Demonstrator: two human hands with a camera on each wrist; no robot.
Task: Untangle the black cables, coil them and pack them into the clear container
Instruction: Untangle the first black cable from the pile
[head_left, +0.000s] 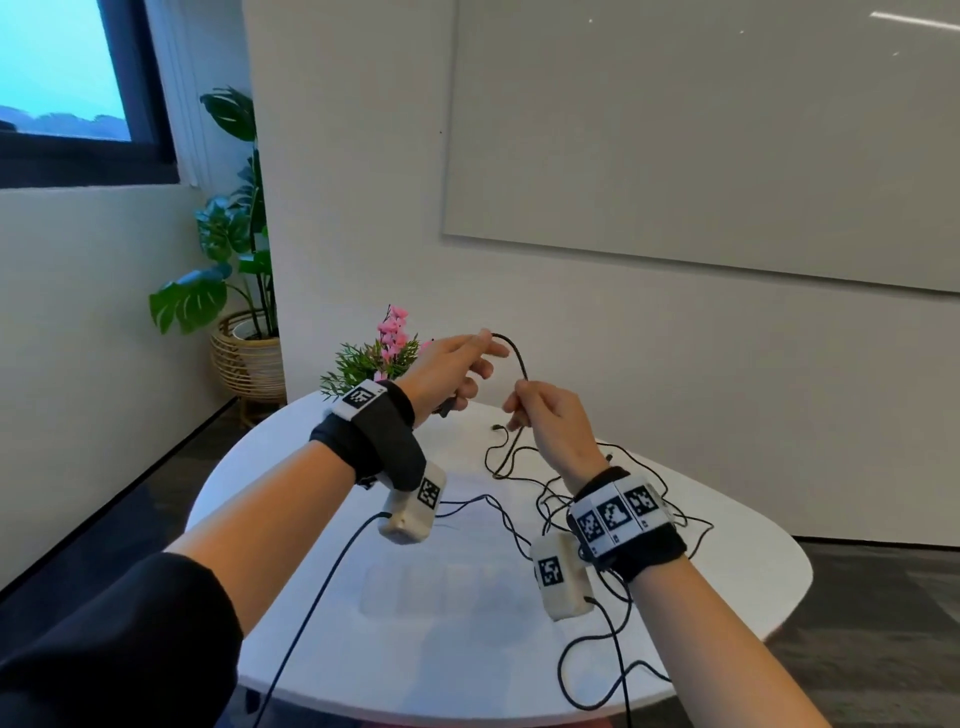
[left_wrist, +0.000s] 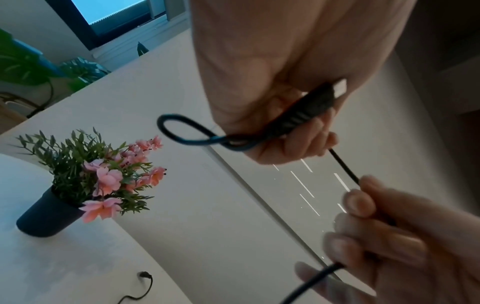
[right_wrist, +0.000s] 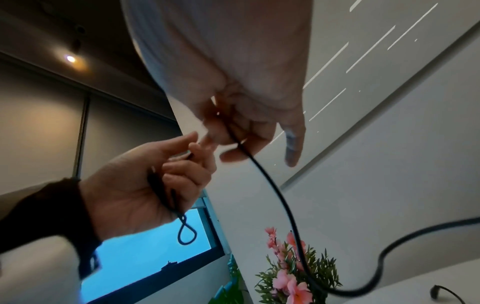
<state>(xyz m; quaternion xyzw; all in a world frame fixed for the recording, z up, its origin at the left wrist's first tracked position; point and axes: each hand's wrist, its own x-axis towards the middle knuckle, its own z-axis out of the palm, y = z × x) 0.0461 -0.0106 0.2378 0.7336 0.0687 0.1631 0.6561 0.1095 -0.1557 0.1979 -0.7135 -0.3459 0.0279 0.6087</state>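
Above the white table (head_left: 727, 561) both hands hold one black cable (head_left: 521, 364). My left hand (head_left: 478, 358) curls round the cable's black USB plug (left_wrist: 306, 115), and a small loop (left_wrist: 182, 131) sticks out below its fingers. My right hand (head_left: 519, 410) pinches the same cable a short way along. From there the cable drops to a tangle of black cables (head_left: 597, 493) on the table's right half. The clear container (head_left: 431, 592) lies faintly visible near the table's front, below my wrists.
A dark pot of pink flowers (head_left: 384, 353) stands at the table's far left edge. A loose cable end (head_left: 496, 427) lies behind the tangle. A large plant in a wicker basket (head_left: 249, 358) is on the floor to the left. Black leads hang from both wrist cameras.
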